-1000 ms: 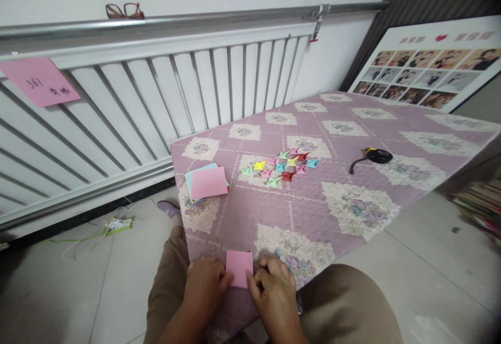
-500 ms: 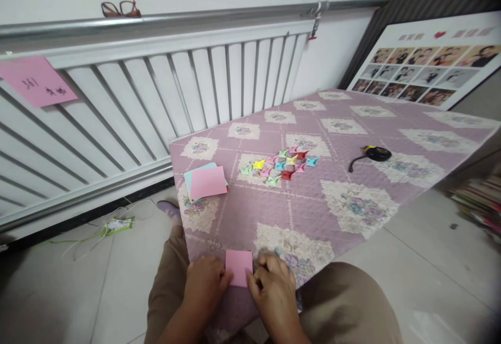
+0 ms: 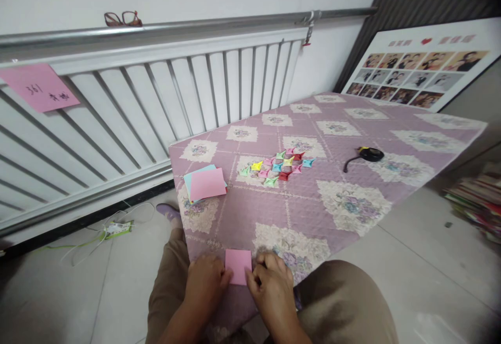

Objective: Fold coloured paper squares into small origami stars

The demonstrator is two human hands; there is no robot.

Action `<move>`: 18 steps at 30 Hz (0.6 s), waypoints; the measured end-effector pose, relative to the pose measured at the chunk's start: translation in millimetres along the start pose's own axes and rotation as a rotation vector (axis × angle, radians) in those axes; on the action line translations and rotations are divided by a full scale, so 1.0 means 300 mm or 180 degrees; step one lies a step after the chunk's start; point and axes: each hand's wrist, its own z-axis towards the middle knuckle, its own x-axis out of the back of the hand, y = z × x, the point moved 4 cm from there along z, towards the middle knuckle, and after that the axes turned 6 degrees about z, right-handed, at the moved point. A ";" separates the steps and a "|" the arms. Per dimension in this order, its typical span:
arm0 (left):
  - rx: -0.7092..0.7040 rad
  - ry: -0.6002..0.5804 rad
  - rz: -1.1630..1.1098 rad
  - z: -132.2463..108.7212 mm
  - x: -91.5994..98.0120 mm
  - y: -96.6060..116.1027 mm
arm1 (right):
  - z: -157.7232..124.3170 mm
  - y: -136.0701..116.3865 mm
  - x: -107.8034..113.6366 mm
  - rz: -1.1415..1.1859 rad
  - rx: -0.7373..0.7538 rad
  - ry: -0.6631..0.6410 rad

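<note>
A pink square of paper lies at the near end of the cloth-covered table, between my hands. My left hand has its fingers curled, with the thumb on the paper's lower left edge. On the other side, my right hand is also curled, its thumb and finger pinching the right edge. Whether the paper is folded into layers I cannot tell. Farther up the table sits a small stack of coloured paper, pink on top of light blue. Several small folded paper shapes stand in rows near the middle.
The table wears a purple floral cloth. A black tape measure lies at right. Behind are a white radiator, glasses on a pipe, a pink note and a photo board. A power strip rests on the floor.
The camera view has shifted slightly, so the background sits a little lower and more to the left at the right side. My hands keep the same hold on the pink paper.
</note>
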 end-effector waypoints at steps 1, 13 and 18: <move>-0.0003 0.0000 0.0010 0.000 0.000 0.001 | 0.002 -0.003 0.003 0.0007 0.0013 0.0004; -0.0048 0.0137 0.0019 -0.006 -0.002 0.001 | 0.013 -0.026 0.030 -0.0134 0.0044 -0.0063; -0.0138 0.0599 -0.0052 -0.010 -0.025 -0.013 | 0.012 -0.032 0.031 -0.0216 0.0040 -0.0059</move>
